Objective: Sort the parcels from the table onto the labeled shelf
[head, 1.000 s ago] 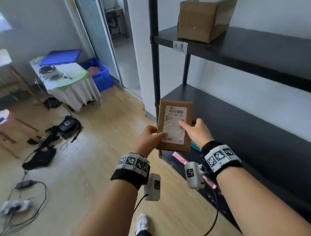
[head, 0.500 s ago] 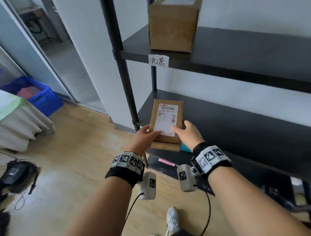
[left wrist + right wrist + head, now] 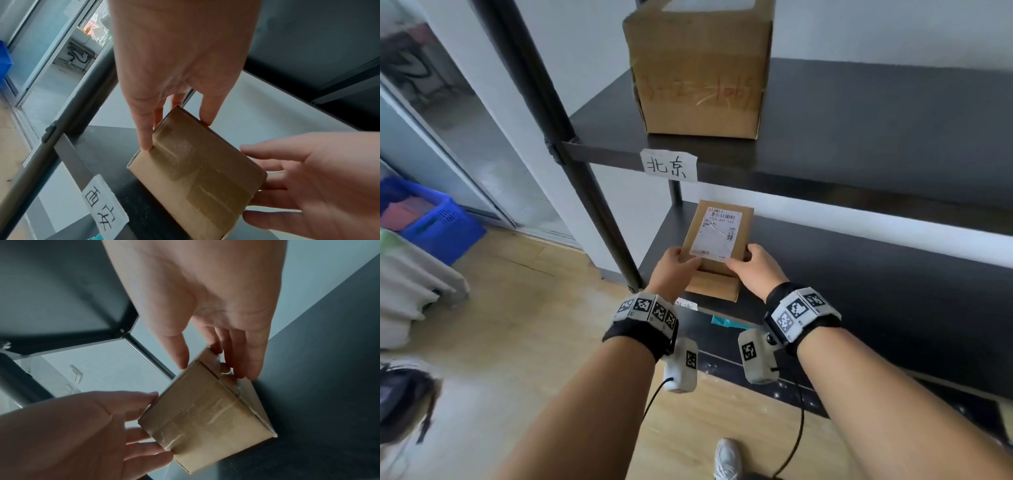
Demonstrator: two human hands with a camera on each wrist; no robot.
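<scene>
1. A small flat cardboard parcel (image 3: 717, 245) is held at the front edge of the middle board of a dark metal shelf (image 3: 859, 274), its white shipping label (image 3: 715, 233) facing up.
2. The left hand (image 3: 671, 270) grips the parcel's left near corner, thumb on top and fingers curled along the side and underneath; the left wrist view shows the thumb tip and fingertips (image 3: 147, 142) pinching the taped brown end.
3. The right hand (image 3: 755, 270) grips the right near corner the same way, thumb on the top face and fingers wrapped round the side.
4. In the right wrist view the parcel's (image 3: 207, 415) far lower edge looks very close to the dark board; whether it touches is unclear.
5. A paper tag (image 3: 669, 167) with handwritten characters is stuck to the front rim of the upper board, above the parcel.
6. A larger cardboard box (image 3: 698, 68) stands on that upper board, just behind the tag.
7. Another handwritten tag (image 3: 104, 203) hangs on the front rim of the middle board, left of the parcel.
8. A blue crate (image 3: 431, 219) sits on the wooden floor at far left, well apart from the shelf.
</scene>
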